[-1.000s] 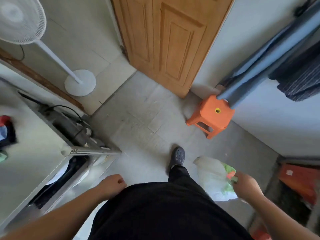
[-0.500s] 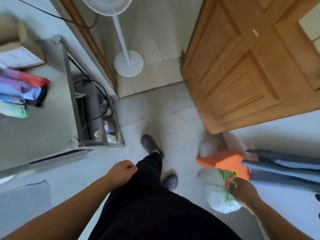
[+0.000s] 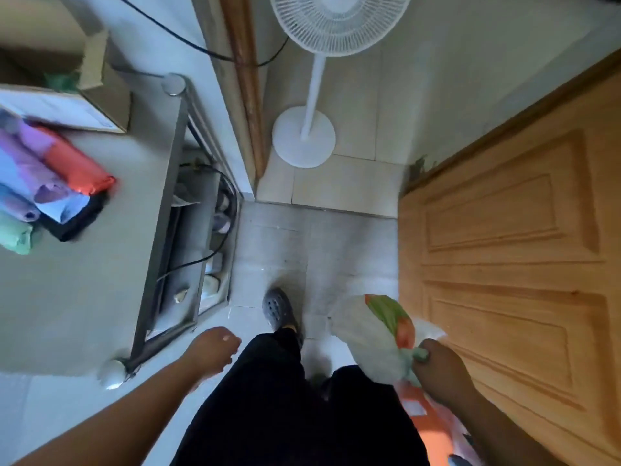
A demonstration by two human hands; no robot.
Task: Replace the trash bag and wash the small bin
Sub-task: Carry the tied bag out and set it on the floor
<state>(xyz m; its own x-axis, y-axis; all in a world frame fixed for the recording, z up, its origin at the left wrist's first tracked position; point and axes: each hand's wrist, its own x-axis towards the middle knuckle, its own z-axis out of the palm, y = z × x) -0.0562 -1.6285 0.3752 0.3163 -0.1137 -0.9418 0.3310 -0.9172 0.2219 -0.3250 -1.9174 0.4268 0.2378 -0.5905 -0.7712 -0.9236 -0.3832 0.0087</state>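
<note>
A full white trash bag (image 3: 368, 338) with green and orange rubbish showing through hangs at the lower right. My right hand (image 3: 440, 368) grips its twisted neck and holds it above the floor, beside my right leg. My left hand (image 3: 211, 349) swings free at my left side, fingers loosely curled, holding nothing. Rolls of coloured trash bags (image 3: 50, 183), purple, red, blue and green, lie on the grey table (image 3: 84, 297) at the left. No bin is in view.
A wooden door (image 3: 510, 264) stands close on the right. A white pedestal fan (image 3: 304, 136) is straight ahead. A metal rack (image 3: 188, 250) with cables and bottles lines the table's edge. An orange stool (image 3: 433, 428) sits behind the bag. My grey clog (image 3: 279, 307) steps on the tiled floor.
The view has turned left: the door moved to the right edge, the fan to the centre. The bag has swung forward in my right hand, and the stool is now behind me.
</note>
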